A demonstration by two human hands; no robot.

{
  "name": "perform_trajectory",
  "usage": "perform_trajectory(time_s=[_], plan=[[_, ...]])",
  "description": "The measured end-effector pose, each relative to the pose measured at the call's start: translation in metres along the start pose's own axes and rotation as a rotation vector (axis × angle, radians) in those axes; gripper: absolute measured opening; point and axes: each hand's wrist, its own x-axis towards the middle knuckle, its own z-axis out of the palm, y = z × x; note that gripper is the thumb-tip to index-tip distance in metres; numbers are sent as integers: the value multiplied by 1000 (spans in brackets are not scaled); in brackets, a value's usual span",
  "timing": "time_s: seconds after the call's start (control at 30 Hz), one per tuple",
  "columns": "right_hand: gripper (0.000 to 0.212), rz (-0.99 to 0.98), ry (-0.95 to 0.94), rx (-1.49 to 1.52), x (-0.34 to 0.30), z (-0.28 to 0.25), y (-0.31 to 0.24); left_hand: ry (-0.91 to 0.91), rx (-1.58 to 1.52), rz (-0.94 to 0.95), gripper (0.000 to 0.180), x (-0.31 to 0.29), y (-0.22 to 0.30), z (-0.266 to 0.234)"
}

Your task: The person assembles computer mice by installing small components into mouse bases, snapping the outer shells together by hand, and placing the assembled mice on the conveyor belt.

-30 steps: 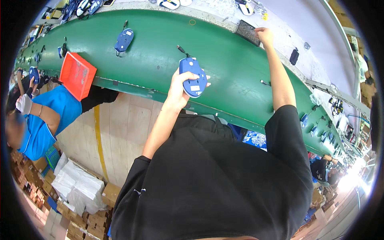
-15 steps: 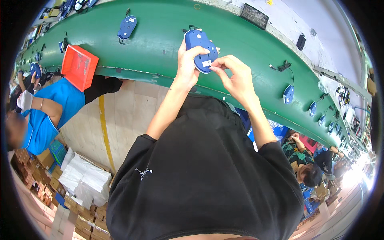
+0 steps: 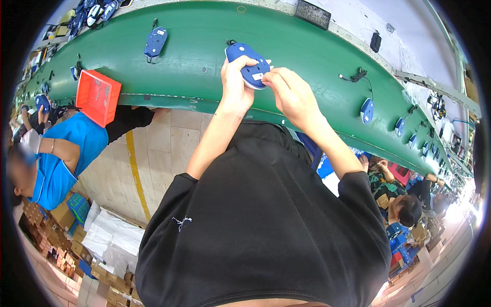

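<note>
- The green conveyor belt (image 3: 189, 64) is stretching across the view, its edges bowing toward the rim; at its far right end glare is washing out detail, so the smallest devices there are hard to count.
- A red bin (image 3: 112, 102) is overhanging the near edge, left of the hands, and holding small pieces too tiny to identify.
- A dark tray (image 3: 312, 20) is lying along the far edge; its contents are not showing clearly.
- The right hand (image 3: 296, 94) is pinching with thumb and forefinger at the held device's lower right rim — whether anything small is sitting between those fingertips, I cannot tell.
- The left hand (image 3: 235, 87) is gripping the device from its left side, thumb across the upturned face, other fingers mostly hidden beneath.
- The blue corded device (image 3: 250, 51), mouse-shaped, is hanging in the left hand above the belt, between its near and far edges. It is looking light and stiff, probably smooth plastic and a little slippery; the side walls should be giving the surest hold, while the cord is likely the part to spare from pulling. Its underside is hidden.
- A second blue device (image 3: 155, 42) is resting nearer the far edge, to the left.
- A white label (image 3: 258, 77) is showing beside the right fingertips.
</note>
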Motion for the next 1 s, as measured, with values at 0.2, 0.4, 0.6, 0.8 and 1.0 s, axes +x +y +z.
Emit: perform_trajectory(time_s=[0.2,0.4,0.6,0.8,1.0], plan=[[18,-34,-102,5,9,-4,10,77,-25,-2,34,8,-5,-2],[16,81,-41,44,13,-5,48,99,22,59,37,10,-1,1],[9,274,133,-364,54,19,279,-21,123,-14,34,11,4,0],[17,543,82,-384,54,22,330,-27,-40,-106,36,15,5,-9],[22,790,201,208,22,34,133,-12,-96,-86,46,18,2,-23]])
